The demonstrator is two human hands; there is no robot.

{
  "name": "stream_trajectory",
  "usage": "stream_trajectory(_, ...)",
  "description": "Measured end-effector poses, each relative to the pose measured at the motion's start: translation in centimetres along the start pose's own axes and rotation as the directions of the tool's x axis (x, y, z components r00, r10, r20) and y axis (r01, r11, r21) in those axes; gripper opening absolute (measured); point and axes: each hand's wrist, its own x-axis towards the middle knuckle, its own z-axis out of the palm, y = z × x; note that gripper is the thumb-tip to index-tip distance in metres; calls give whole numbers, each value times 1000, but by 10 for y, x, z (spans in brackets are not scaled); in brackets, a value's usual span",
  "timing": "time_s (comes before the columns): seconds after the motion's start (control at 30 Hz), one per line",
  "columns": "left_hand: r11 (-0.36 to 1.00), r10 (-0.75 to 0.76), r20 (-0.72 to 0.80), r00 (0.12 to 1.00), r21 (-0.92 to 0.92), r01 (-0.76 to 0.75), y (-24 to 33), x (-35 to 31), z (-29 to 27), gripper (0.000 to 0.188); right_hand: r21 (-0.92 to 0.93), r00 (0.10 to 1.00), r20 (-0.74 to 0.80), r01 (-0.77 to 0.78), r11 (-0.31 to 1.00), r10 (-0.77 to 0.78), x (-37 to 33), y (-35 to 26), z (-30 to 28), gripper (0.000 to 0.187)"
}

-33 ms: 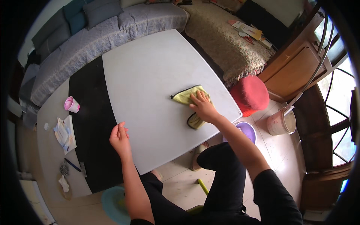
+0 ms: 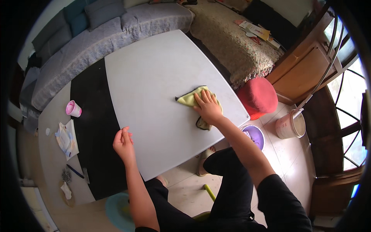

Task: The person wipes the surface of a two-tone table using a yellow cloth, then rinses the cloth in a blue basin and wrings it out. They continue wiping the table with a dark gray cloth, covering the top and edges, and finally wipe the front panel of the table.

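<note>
The right hand presses flat, fingers spread, on the yellow cloth near the white bench's right edge; the cloth stretches leftward. The left hand, loosely curled and empty, rests at the near edge.

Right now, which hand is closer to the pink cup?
Left. The left hand rests on the table right of the pink cup; the right hand presses the yellow cloth, farther away.
</note>
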Motion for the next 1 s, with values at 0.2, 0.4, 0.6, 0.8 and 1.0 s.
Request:
stream_trajectory(0.2, 1000, 26, 3, 1000, 5, -26, -4, 0, 0, 20, -172, 990, 51, -120, 978, 130, 68, 12, -10, 45)
stream_trajectory(0.4, 999, 40, -51, 998, -8, -40, 0, 8, -18, 21, -61, 998, 15, -53, 997, 54, -67, 67, -16, 49)
stream_trajectory(0.6, 997, 59, 18, 998, 55, -60, -8, 4, -12, 21, -157, 995, -103, -18, 987, 2, -25, 114, -14, 43)
stream_trajectory(0.8, 999, 52, 0, 999, 16, -52, -13, 8, -2, 22, -93, 993, -91, -83, 992, 74, 2, 131, -11, 41)
stream_trajectory(1.0, 996, 66, 33, 997, 53, -68, -6, 3, 8, 21, -47, 991, -81, -109, 993, 105, -87, 124, -25, 43)
